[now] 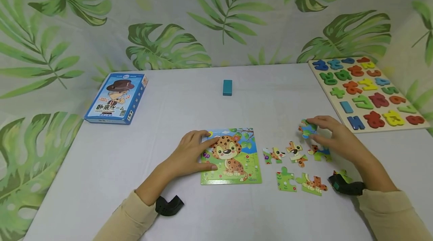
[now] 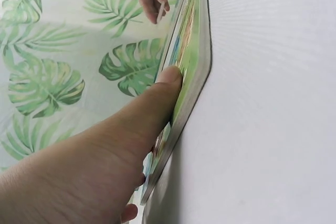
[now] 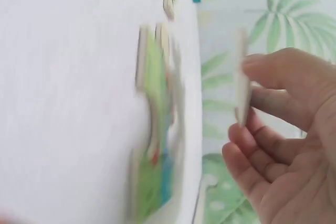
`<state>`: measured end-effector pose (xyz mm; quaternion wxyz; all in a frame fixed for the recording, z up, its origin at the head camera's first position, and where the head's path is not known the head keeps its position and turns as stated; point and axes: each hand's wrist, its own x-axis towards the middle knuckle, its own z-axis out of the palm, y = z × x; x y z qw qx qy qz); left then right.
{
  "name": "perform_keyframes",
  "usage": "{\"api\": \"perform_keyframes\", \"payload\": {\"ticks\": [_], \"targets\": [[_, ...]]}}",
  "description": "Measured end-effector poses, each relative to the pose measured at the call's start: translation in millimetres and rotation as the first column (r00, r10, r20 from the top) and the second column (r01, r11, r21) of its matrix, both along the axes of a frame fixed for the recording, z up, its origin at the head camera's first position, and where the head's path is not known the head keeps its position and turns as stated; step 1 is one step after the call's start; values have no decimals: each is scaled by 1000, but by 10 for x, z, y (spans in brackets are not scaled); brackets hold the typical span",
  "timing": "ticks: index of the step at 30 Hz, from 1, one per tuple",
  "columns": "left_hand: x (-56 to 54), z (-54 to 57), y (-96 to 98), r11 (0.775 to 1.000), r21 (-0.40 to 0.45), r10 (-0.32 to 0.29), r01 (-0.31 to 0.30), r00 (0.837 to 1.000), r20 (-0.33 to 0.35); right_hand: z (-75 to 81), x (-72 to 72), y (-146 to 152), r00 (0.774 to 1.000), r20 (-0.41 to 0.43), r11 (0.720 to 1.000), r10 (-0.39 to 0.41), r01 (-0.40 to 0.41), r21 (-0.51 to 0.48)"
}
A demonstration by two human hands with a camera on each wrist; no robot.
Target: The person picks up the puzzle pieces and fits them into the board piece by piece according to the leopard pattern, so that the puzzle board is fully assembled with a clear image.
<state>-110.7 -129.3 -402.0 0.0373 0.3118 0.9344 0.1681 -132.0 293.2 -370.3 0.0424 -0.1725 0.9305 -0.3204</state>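
Note:
My left hand (image 1: pixel 189 152) rests over the left side of a framed leopard jigsaw puzzle (image 1: pixel 233 158), fingers spread toward its top edge. Its thumb (image 2: pixel 169 75) lies on the board's green front part in the left wrist view. My right hand (image 1: pixel 333 135) pinches a blue-and-green jigsaw piece (image 1: pixel 307 129) between thumb and fingers, raised above the table. Edge-on, this piece (image 3: pixel 242 85) looks thin and pale in the right wrist view. Loose jigsaw pieces lie right of the board, among them a green one (image 1: pixel 286 181) and a spotted one (image 1: pixel 314 185).
A blue card game box (image 1: pixel 115 98) lies at the back left, a teal block (image 1: pixel 227 87) at the back middle. On the far right is a board of colourful numbers (image 1: pixel 329 94). Another loose piece (image 1: pixel 344 175) is partly hidden by the right wrist's black camera strap (image 1: pixel 346 186).

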Motion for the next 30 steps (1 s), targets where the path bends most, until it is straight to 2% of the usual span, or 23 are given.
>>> {"api": "perform_keyframes", "payload": {"ticks": [3,6,9,14,17,20,25,30], "targets": [[-7,4,17,1000,2,-11,11,1000,-22,122,26,-171,995,-86,998,58,-60,-24],[-6,19,54,999,6,-34,34,999,-43,224,44,-389,976,-181,991,122,-129,-28],[5,43,108,998,7,-54,54,998,-20,262,50,-640,955,-232,980,183,-196,-33],[34,94,175,999,-3,-45,45,999,30,202,26,-1063,936,-183,947,300,-315,-58],[36,101,191,999,-13,-33,33,999,20,122,-13,-1256,930,-112,933,351,-358,-46],[21,86,205,999,-22,-38,38,999,0,43,-55,-1368,927,-68,928,370,-371,-12],[-15,55,241,995,-58,-81,76,992,-92,-52,-116,-1414,923,-26,924,383,-383,15],[-30,42,304,980,-166,-143,106,963,-230,-114,-164,-1410,917,1,917,399,-399,25]]}}
